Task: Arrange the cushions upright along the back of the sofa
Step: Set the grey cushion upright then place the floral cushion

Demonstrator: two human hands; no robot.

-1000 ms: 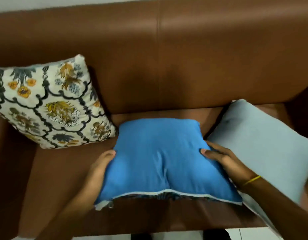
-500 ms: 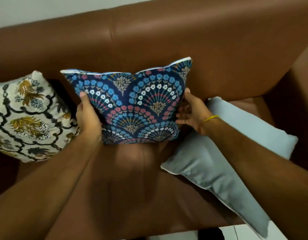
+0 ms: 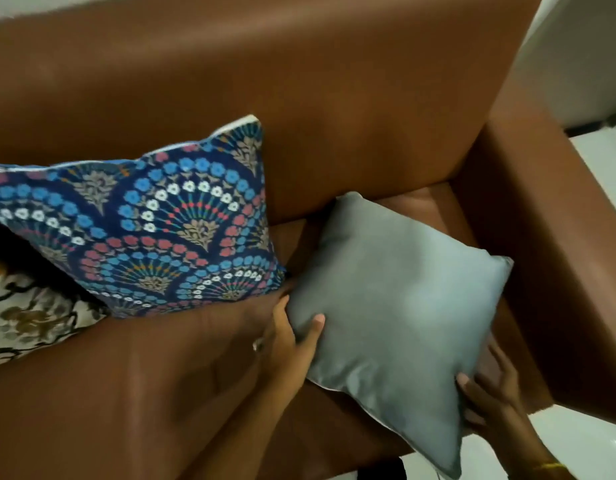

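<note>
A plain grey cushion (image 3: 400, 313) lies tilted on the right end of the brown sofa seat (image 3: 154, 386). My left hand (image 3: 291, 344) grips its left edge, thumb on top and fingers underneath. My right hand (image 3: 490, 400) holds its lower right edge near the armrest. A dark blue cushion with fan-shaped flower patterns (image 3: 150, 233) stands upright against the sofa back (image 3: 299, 98), free of both hands. At the far left edge a cream floral cushion (image 3: 26, 317) shows partly, behind the blue one.
The brown armrest (image 3: 549, 271) rises close to the right of the grey cushion. White floor tiles (image 3: 597, 188) and a pale wall lie beyond it. The seat's front edge is at the bottom of the view.
Both hands have let go of the blue patterned cushion, which stays upright against the back, and moved right onto the grey cushion. The view has shifted right.
</note>
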